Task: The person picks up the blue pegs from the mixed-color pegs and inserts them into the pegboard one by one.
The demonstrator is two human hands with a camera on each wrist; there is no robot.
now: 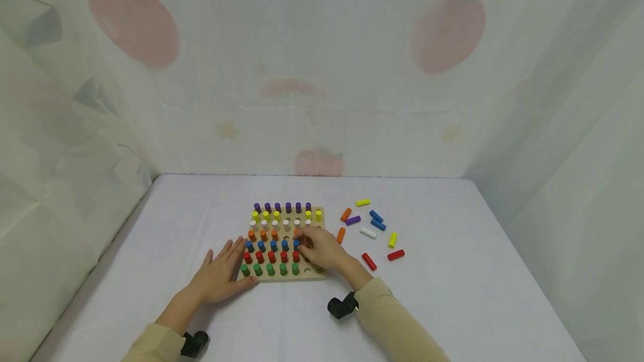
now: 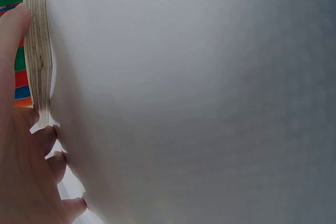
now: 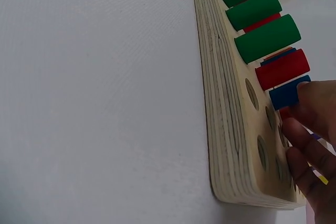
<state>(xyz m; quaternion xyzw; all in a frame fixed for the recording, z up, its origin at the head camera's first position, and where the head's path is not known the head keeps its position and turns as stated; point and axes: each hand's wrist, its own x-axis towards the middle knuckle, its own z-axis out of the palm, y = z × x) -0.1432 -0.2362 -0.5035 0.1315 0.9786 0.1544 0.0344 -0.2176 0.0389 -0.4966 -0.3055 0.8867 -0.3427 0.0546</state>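
Note:
A pale wooden pegboard (image 1: 314,275) bears rows of purple, yellow, white, orange, blue, red and green pegs standing upright in holes. My right hand (image 1: 322,247) reaches over the board's right part. Its thumb and index finger pinch a blue peg (image 3: 286,94) at the right end of the blue row; its lower end is at the board. Beside that stands a red peg (image 3: 283,70). My left hand (image 1: 218,277) lies spread at the board's left front corner, thumb on the front edge (image 2: 38,51), the other fingers along the left side. The right hand partly hides the holes under it.
Loose pegs lie on the white-covered table right of the board: an orange peg (image 1: 341,235), a purple peg (image 1: 353,220), a white peg (image 1: 368,233), a red peg (image 1: 369,261), a blue peg (image 1: 378,225), a yellow peg (image 1: 392,239) and several others. Cloth walls surround the table.

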